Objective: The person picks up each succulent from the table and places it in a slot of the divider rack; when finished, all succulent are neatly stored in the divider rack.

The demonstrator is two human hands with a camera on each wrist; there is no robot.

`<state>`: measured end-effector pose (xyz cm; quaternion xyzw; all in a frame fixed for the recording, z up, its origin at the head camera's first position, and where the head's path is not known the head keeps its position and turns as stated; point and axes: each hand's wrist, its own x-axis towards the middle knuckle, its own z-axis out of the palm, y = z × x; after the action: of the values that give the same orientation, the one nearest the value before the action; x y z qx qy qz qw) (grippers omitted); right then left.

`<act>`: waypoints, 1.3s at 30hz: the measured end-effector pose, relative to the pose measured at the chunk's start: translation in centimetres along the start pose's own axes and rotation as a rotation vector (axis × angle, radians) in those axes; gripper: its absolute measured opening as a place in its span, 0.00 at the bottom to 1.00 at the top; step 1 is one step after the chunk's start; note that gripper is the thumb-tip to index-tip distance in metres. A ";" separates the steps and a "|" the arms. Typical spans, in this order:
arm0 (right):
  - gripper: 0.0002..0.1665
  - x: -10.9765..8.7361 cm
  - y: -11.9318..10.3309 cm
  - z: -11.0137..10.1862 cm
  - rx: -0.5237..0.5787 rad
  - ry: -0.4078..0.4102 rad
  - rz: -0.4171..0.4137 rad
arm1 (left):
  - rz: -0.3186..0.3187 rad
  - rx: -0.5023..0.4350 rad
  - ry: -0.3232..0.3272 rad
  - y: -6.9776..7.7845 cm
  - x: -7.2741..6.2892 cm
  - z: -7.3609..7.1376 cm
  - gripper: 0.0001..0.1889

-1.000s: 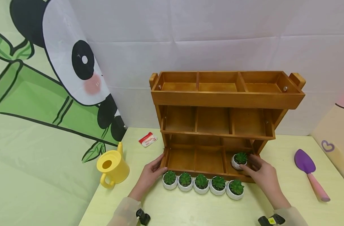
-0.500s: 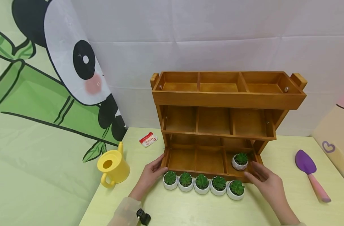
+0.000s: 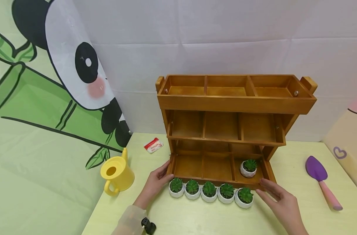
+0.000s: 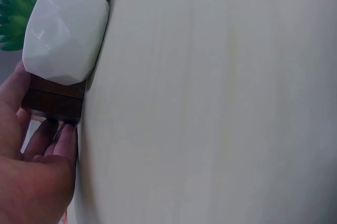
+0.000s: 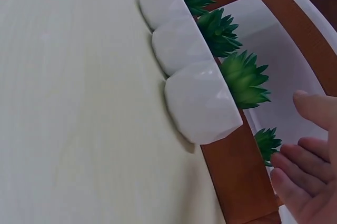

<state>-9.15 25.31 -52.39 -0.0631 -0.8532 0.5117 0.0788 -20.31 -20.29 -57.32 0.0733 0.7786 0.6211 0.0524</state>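
A brown wooden three-tier shelf [image 3: 237,103] stands at the back of the table, each tier split into compartments. My left hand [image 3: 155,183] grips the front left corner of its bottom tier; in the left wrist view, the thumb and fingers lie around the dark wooden end [image 4: 55,98]. One potted succulent [image 3: 248,168] sits upright in the bottom tier's right compartment. Several more in white faceted pots, such as the rightmost succulent [image 3: 244,197], line the front of the shelf. Near the tier's front right corner is my right hand [image 3: 284,204], fingers extended and holding nothing.
On the left stands a yellow watering can [image 3: 118,174]. A red and white packet [image 3: 153,145] lies behind it, left of the shelf. Far right on the table [image 3: 196,222] lies a trowel [image 3: 317,169] with a purple blade and pink handle.
My right hand has let go of the succulent in the right compartment and drawn back towards the front right. The left hand has stayed at the shelf's corner.
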 end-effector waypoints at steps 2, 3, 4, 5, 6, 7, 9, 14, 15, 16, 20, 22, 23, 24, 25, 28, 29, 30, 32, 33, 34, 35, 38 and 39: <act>0.34 -0.3 0.2 0.1 0.022 0.005 0.002 | -0.003 -0.002 -0.003 0.0 0.0 0.0 0.35; 0.32 -0.4 0.4 0.1 0.029 0.008 0.002 | -0.004 -0.002 -0.004 -0.1 0.0 0.0 0.35; 0.32 -0.5 0.5 0.2 0.034 0.008 0.003 | -0.004 -0.003 -0.006 -0.1 0.0 0.0 0.35; 0.31 -0.6 0.6 0.3 0.038 0.007 0.007 | -0.004 -0.006 -0.007 -0.1 0.0 0.0 0.35; 0.31 -0.8 0.7 0.4 0.038 0.004 0.011 | -0.004 -0.007 -0.007 -0.1 0.1 0.0 0.35; 0.31 -0.8 0.8 0.5 0.039 0.000 0.019 | -0.005 -0.007 -0.007 -0.1 0.1 0.0 0.35; 0.31 -1.0 1.1 0.7 0.031 -0.012 0.031 | -0.004 -0.007 -0.007 -0.1 0.1 0.0 0.35; 0.33 -1.4 1.7 1.2 0.033 -0.063 0.044 | -0.005 -0.016 -0.012 -0.1 0.1 0.0 0.35; 0.33 -1.5 1.9 1.3 0.038 -0.075 0.041 | -0.005 -0.018 -0.012 -0.1 0.1 0.0 0.35; 0.34 -1.5 2.0 1.4 0.043 -0.085 0.038 | -0.006 -0.021 -0.012 0.0 0.1 0.0 0.35; 0.36 -1.6 2.4 1.8 0.039 -0.110 0.016 | -0.005 -0.023 -0.011 0.1 0.0 0.0 0.35; 0.38 -1.6 2.5 2.0 0.031 -0.121 0.010 | -0.005 -0.020 -0.011 0.1 0.0 0.0 0.35; 0.39 -1.6 2.5 2.1 0.025 -0.125 0.007 | -0.005 -0.017 -0.010 0.1 0.1 0.0 0.35; 0.39 -1.6 2.6 2.2 0.021 -0.130 0.007 | -0.006 -0.014 -0.008 0.1 0.1 0.0 0.35; 0.40 -1.5 2.6 2.3 0.015 -0.135 0.008 | -0.007 -0.013 -0.007 0.1 0.1 0.0 0.35; 0.43 -1.4 2.6 2.5 0.001 -0.157 0.030 | -0.008 -0.009 -0.003 0.1 0.1 0.0 0.35; 0.44 -1.4 2.5 2.6 -0.003 -0.166 0.039 | -0.009 -0.009 -0.003 0.1 0.1 0.0 0.35; 0.45 -1.4 2.5 2.7 -0.007 -0.174 0.050 | -0.010 -0.009 -0.003 0.1 0.0 0.0 0.36; 0.47 -1.3 2.4 2.9 -0.013 -0.186 0.067 | -0.009 -0.010 -0.005 0.2 0.0 0.0 0.36; 0.47 -1.3 2.4 3.0 -0.017 -0.190 0.071 | -0.009 -0.010 -0.007 0.2 0.0 0.0 0.36; 0.47 -1.3 2.3 3.1 -0.016 -0.191 0.073 | -0.010 -0.009 -0.007 0.2 0.0 0.0 0.36; 0.47 -1.3 2.3 3.2 -0.016 -0.189 0.071 | -0.010 -0.008 -0.007 0.2 0.0 0.0 0.36; 0.47 -1.3 2.2 3.5 -0.011 -0.175 0.054 | -0.010 -0.007 -0.007 0.3 0.0 0.1 0.36; 0.47 -1.3 2.2 3.6 -0.013 -0.172 0.051 | -0.010 -0.007 -0.007 0.3 -0.1 0.1 0.35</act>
<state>-8.50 22.97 -56.11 -0.0412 -0.8582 0.5116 -0.0081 -20.22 -20.16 -57.00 0.0714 0.7766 0.6232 0.0587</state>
